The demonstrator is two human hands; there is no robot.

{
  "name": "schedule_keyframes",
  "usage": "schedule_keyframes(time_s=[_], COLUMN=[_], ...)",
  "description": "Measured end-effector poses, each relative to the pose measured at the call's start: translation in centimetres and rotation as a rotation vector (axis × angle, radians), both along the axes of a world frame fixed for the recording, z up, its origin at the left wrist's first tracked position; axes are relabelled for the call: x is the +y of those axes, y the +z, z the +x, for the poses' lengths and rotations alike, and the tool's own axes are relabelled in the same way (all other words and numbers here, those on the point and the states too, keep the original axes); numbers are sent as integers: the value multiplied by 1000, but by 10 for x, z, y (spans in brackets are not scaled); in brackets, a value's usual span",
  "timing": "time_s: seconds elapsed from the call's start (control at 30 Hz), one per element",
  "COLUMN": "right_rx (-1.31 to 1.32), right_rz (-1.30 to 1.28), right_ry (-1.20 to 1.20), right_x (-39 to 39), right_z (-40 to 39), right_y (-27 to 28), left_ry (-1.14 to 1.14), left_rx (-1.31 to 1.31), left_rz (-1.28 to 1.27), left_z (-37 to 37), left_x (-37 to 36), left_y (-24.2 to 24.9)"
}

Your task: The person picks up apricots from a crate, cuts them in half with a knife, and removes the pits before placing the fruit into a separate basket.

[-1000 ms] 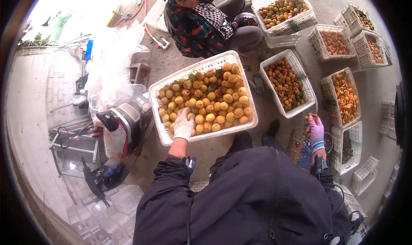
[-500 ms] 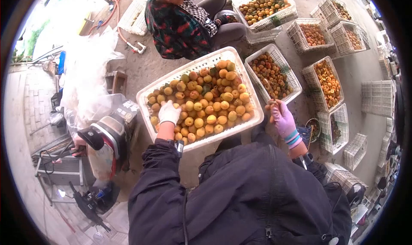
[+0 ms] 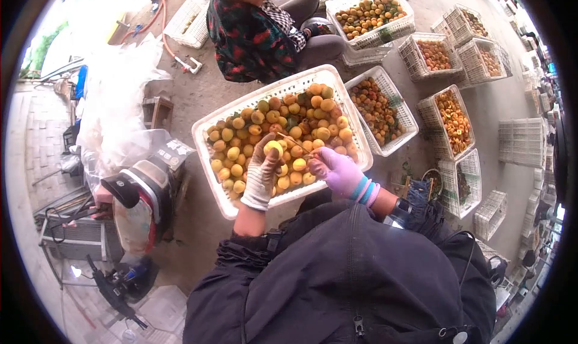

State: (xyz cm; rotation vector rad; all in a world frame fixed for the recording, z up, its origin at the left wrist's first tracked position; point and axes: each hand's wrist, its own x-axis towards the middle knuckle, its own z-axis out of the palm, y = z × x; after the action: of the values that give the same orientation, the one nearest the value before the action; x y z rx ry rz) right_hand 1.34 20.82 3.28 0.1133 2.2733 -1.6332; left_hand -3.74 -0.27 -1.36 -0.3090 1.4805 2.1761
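Note:
In front of me a white plastic crate (image 3: 214,206) is filled with yellow-orange apricots (image 3: 244,133). My left hand (image 3: 261,178), in a dirty white glove, is closed around a yellow apricot (image 3: 273,148) and holds it above the fruit. To its right, my right hand (image 3: 341,174) wears a purple glove with a blue-striped cuff. Its fingers pinch a thin, brown, stick-like thing (image 3: 294,140) that slants up and left toward the held apricot; what it is exactly I cannot tell.
Beside my crate stands another crate (image 3: 413,129) of darker apricots. More fruit crates (image 3: 349,41) line the back and right, one with split orange fruit (image 3: 453,116). A person (image 3: 256,40) sits beyond my crate. A scooter (image 3: 141,202) is parked at left.
My left hand has lifted an apricot out of the fruit toward me. My right hand has come left from beside the second crate to over my crate, next to the left.

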Motion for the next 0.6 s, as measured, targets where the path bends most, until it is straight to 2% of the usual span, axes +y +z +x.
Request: schedule_keyframes(time_s=[0.07, 0.2, 0.27, 0.3, 0.53, 0.6], right_rx=[-2, 47, 98, 94, 157, 133], right_rz=[42, 188, 222, 237, 211, 225], right_ry=[8, 51, 73, 84, 63, 75], right_x=[-3, -6, -7, -7, -6, -5], right_z=[1, 4, 7, 7, 12, 12], right_y=[8, 14, 16, 18, 17, 18], left_ry=[26, -26, -89, -88, -28, -21], left_rx=[22, 43, 109, 81, 147, 185], left_rz=[103, 120, 27, 106, 114, 50], left_z=[4, 12, 16, 16, 19, 18], left_x=[7, 8, 10, 10, 19, 19], left_y=[8, 17, 18, 17, 18, 22])
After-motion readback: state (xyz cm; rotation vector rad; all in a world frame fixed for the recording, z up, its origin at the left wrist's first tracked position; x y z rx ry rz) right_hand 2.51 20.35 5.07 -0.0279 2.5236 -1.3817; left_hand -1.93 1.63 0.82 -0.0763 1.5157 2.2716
